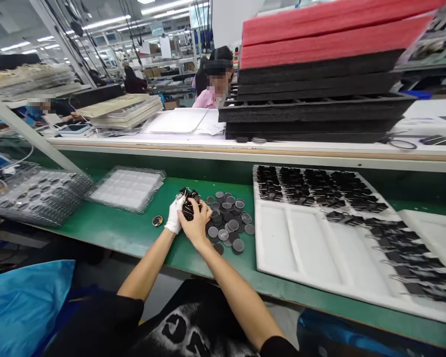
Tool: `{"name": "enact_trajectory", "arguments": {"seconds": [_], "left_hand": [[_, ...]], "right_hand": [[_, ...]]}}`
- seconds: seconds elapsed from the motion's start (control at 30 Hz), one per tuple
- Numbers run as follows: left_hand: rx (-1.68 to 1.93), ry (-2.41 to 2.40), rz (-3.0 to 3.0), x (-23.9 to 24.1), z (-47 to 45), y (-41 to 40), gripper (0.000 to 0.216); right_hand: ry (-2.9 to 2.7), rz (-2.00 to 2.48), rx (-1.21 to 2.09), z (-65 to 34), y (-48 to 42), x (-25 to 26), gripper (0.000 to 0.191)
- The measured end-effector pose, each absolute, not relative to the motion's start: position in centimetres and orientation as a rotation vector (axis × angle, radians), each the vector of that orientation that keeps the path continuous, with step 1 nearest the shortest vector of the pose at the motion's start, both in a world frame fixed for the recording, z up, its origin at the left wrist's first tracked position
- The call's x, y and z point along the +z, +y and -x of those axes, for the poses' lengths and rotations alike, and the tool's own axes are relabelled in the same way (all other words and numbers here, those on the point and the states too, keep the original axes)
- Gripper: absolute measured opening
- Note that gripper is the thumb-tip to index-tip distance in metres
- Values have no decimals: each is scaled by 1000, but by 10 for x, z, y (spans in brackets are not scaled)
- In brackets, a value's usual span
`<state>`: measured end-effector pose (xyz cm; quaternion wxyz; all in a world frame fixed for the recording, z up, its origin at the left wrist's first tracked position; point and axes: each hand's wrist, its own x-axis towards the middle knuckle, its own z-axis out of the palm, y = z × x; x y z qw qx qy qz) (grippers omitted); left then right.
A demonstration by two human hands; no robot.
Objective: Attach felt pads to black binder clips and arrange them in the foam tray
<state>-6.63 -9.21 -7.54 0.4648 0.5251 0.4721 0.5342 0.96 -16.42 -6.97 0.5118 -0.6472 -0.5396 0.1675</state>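
In the head view, my left hand (175,218), in a white glove, and my bare right hand (195,221) close round a bunch of small black parts with thin metallic strips (188,210). The exact kind of these parts cannot be made out. Right beside my right hand lies a loose heap of round dark discs (233,224), some with a clear, shiny face. A single round piece with a shiny rim (157,220) lies on the green bench top to the left of my gloved hand.
A white compartment tray (275,238) to the right carries rows of similar black parts (308,186). On the left are a clear plastic tray (126,188) and stacked blister trays (37,193). Foam sheets (319,74) pile on the shelf; a person (208,96) sits beyond it.
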Motion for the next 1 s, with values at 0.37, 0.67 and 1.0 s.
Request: {"name": "enact_trajectory", "arguments": {"seconds": [0.37, 0.67, 1.0], "left_hand": [[1235, 1050, -1605, -92, 106, -81, 33], [1366, 1153, -1832, -97, 96, -95, 36], [885, 1245, -1876, -89, 88, -56, 50]], "right_hand": [[-1620, 1553, 138, -27, -175, -90, 56], [-1815, 1596, -109, -41, -191, -79, 69], [-1941, 1622, -184, -59, -204, -84, 65]]}}
